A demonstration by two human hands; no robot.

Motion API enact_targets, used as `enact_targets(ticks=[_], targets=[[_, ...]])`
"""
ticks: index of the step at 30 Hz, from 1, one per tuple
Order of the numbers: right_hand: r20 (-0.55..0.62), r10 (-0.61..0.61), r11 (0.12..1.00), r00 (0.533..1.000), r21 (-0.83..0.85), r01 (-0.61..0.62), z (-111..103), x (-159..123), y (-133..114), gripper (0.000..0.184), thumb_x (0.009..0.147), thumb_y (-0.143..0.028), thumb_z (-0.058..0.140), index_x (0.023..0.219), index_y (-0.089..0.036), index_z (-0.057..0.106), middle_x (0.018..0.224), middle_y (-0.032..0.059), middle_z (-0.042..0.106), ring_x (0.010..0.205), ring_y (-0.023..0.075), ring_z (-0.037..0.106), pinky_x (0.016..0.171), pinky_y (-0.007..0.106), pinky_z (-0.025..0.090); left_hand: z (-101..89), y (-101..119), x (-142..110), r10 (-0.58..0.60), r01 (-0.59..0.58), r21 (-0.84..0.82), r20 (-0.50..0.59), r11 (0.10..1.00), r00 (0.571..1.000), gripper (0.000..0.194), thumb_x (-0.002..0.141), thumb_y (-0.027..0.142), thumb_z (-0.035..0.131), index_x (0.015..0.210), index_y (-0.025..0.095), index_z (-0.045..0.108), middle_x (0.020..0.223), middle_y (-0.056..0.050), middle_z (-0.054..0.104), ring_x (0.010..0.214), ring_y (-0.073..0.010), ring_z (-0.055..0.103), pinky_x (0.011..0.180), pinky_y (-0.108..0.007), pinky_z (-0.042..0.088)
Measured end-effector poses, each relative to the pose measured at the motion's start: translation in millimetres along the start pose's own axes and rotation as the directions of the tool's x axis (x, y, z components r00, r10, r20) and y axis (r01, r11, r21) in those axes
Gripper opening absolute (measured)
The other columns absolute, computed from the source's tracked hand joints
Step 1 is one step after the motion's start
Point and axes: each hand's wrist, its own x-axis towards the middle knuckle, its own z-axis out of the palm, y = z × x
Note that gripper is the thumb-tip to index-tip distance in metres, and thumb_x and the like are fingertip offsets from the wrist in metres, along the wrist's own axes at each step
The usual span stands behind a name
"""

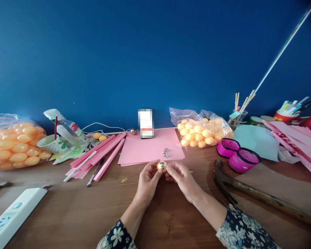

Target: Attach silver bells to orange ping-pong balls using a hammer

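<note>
Just in front of the pink paper, a small orange ball (159, 168) is held up between both hands. A shiny silver and dark piece (162, 165) shows on the ball's face, too small to make out exactly. My left hand (148, 177) is closed around the ball's left side, thumb at the front. My right hand (181, 176) has its thumb and fingers pinched at the ball's right edge; whether they also grip something tiny is hidden. A little pile of small silver metal pieces (166, 153) lies beyond them on the pink paper sheets (145, 147).
Bags of orange balls (197, 133) stand at back right and far left (18, 148). A hammer (264, 197) and magenta rings (243, 160) lie right. Pink strips (103, 152), a pen (95, 172) and a power strip (15, 214) are left. A phone (145, 123) leans against the wall.
</note>
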Motion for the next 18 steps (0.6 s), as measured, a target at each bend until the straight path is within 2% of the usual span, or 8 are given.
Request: enact_targets(ticks=[10, 14, 18], targets=[[-0.022, 0.011, 0.999, 1.0, 0.037, -0.01, -1.2, 2.5, 3.5, 0.029, 0.066, -0.041, 0.069, 0.073, -0.014, 0.06, 0.072, 0.0017, 0.063, 0.069, 0.013, 0.059, 0.071, 0.03, 0.051, -1.4, -2.7, 1.9, 0.031, -0.031, 0.056, -0.009, 0.998, 0.999, 0.033, 0.072, 0.025, 0.064, 0.103, 0.017, 0.055, 0.102, -0.007, 0.065, 0.095, -0.0178, 0.06, 0.087, -0.031, 0.045], [-0.023, 0.017, 0.998, 1.0, 0.055, -0.016, -0.6, 3.4, 2.4, 0.032, 0.062, -0.041, 0.072, 0.071, -0.013, 0.059, 0.071, 0.002, 0.063, 0.07, 0.014, 0.06, 0.075, 0.034, 0.051, -1.6, -5.3, 2.3, 0.036, -0.035, 0.076, -0.018, 0.997, 0.999, 0.042, 0.071, 0.024, 0.064, 0.111, 0.017, 0.054, 0.108, -0.008, 0.063, 0.1, -0.0189, 0.058, 0.09, -0.031, 0.044], [-0.03, 0.005, 0.999, 1.0, 0.043, -0.004, 0.6, 2.8, 0.9, 0.033, 0.062, -0.042, 0.071, 0.072, -0.013, 0.058, 0.069, 0.0019, 0.063, 0.068, 0.0143, 0.06, 0.074, 0.034, 0.051, -1.9, -8.0, 1.4, 0.025, -0.023, 0.104, -0.017, 0.994, 1.0, 0.041, 0.071, 0.025, 0.064, 0.11, 0.015, 0.057, 0.112, -0.01, 0.063, 0.103, -0.0213, 0.058, 0.092, -0.033, 0.043]])
